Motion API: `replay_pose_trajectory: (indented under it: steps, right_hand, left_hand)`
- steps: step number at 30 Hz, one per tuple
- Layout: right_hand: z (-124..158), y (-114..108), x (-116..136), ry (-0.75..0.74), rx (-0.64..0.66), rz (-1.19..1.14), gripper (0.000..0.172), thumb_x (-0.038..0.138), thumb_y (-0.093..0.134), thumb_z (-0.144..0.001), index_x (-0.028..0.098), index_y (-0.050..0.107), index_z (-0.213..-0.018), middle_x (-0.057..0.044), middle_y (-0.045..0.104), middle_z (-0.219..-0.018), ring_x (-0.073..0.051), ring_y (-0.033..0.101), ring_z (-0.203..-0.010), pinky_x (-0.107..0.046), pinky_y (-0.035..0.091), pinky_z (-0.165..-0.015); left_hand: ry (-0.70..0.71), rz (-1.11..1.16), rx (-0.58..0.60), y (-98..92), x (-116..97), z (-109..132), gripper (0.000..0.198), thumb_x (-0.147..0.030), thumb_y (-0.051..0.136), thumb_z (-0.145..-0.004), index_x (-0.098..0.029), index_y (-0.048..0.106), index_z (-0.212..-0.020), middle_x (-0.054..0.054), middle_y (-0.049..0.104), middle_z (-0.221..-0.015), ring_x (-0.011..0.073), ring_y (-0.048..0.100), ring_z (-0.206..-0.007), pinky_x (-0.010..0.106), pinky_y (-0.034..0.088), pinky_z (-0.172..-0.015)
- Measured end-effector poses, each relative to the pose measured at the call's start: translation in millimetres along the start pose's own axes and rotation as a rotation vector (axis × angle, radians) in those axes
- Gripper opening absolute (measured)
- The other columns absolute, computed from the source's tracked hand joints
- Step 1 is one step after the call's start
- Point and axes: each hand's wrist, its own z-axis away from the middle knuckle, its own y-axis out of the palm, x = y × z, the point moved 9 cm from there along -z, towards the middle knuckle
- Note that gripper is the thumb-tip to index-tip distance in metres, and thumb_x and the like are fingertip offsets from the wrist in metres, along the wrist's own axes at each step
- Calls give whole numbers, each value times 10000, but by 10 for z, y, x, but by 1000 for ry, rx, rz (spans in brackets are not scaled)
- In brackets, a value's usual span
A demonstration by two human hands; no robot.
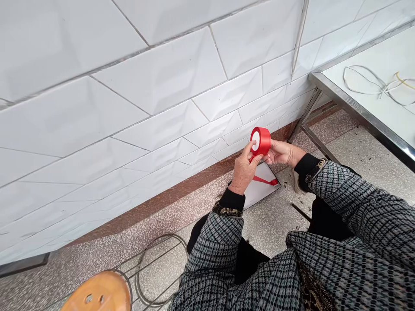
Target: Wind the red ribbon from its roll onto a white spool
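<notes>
A roll of red tape (261, 141) with a white core is held up in front of the tiled wall. My right hand (283, 152) grips the roll from the right side. My left hand (244, 168) pinches the roll's lower left edge, thumb and fingers closed on the tape. Below both hands a white board (259, 190) lies on the floor with a strip of red tape (266, 181) stuck across its corner. Both sleeves are grey-checked with black cuffs.
A white tiled wall (155, 86) with a brown skirting strip runs along the speckled floor (272, 224). A steel-edged table (366, 116) with loose wires (376, 84) stands at right. An orange stool seat (97, 293) and wire loops (155, 268) lie at lower left.
</notes>
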Motion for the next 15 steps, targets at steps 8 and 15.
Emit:
replay_pose_trajectory:
  steps: [8,15]
  right_hand:
    - [111,11,270,-291,-37,384,69,262,807,-1065,196,795,-1050,-74,853,-958,-183,790,-842,-214,660,-669]
    - [88,-56,435,-469,-150,551,153,153,879,-934,180,796,-1060,-55,839,-964,-185,760,-827,-242,642,-701]
  left_hand:
    - [-208,395,124,103,145,8,619,-478,990,-736,-218,672,-1198,-77,649,-654,86,479,-504,234,364,-519]
    - [-257,407,166,125,186,50,658,-592,995,-750,-233,687,-1206,-143,432,-570,54,242,-439,251,194,-457]
